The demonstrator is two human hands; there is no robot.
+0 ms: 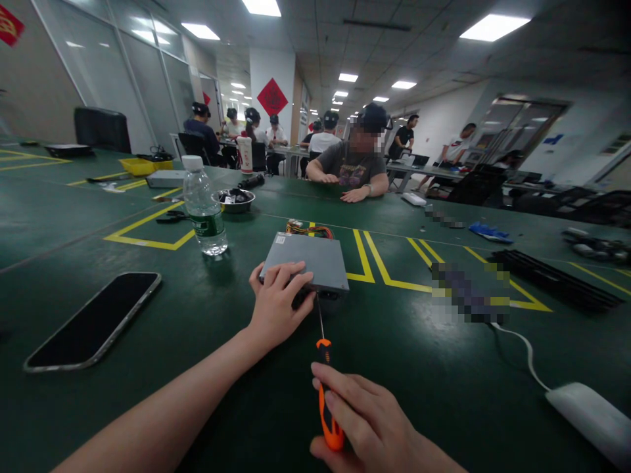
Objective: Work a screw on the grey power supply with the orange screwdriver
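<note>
A grey metal computer power supply (315, 256) lies flat on the green table, its bundle of coloured wires (310, 228) coming out at the far side. My left hand (282, 295) grips its near left corner, fingers over the top and thumb at the near face. In my right hand (367, 417) is an orange and black screwdriver (324, 351), held by its handle. The thin shaft points away from me, and its tip meets the near face of the power supply beside my left thumb. The exact spot under the tip is too small to make out.
Left of the power supply stand a water bottle (204, 213) and a metal bowl (235, 200) of dark parts. A phone (93, 322) lies nearer left. To the right are a white charger (589, 417) with a cable and black slats (557, 279). Across the table sits a person (357, 157).
</note>
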